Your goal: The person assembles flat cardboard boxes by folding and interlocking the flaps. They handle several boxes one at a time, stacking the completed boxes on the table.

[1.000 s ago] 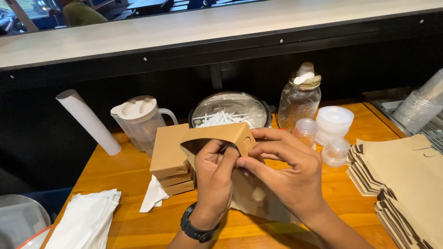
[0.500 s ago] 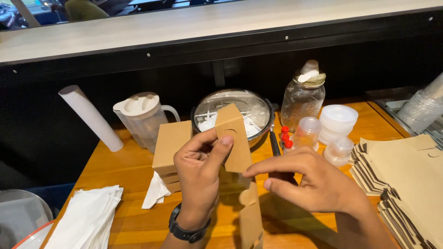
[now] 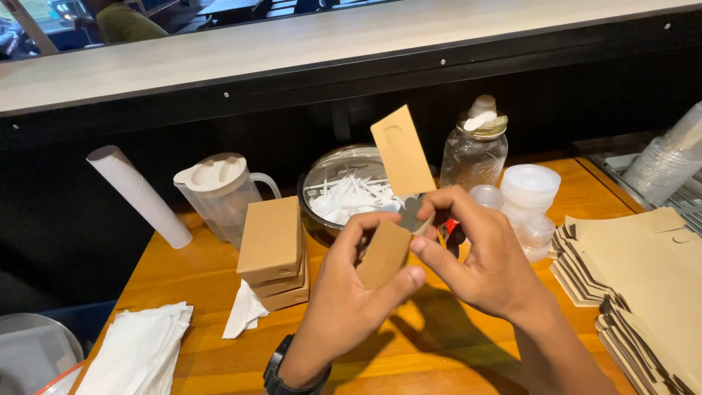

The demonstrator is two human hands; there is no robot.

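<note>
Both my hands hold one brown cardboard box blank (image 3: 386, 252) above the wooden table (image 3: 219, 274). My left hand (image 3: 351, 292), with a dark watch on the wrist, grips its lower panel between thumb and fingers. My right hand (image 3: 482, 256) pinches the blank's right edge near the fold. A long flap (image 3: 402, 150) of the blank stands upright above my hands. A stack of folded brown boxes (image 3: 274, 252) sits just left of my left hand, on a white napkin (image 3: 245, 316).
A pile of flat brown box blanks (image 3: 643, 274) lies at the right. Behind my hands stand a metal bowl of white plastic cutlery (image 3: 344, 194), a clear pitcher (image 3: 219, 194), a glass jar (image 3: 475, 150), small lidded cups (image 3: 534, 197), a white paper roll (image 3: 139, 194). Folded napkins (image 3: 139, 351) lie bottom left.
My hands lifted the blank and folded it smaller; its long flap now stands upright where it hung down before. My right hand moved in from the right and took its edge.
</note>
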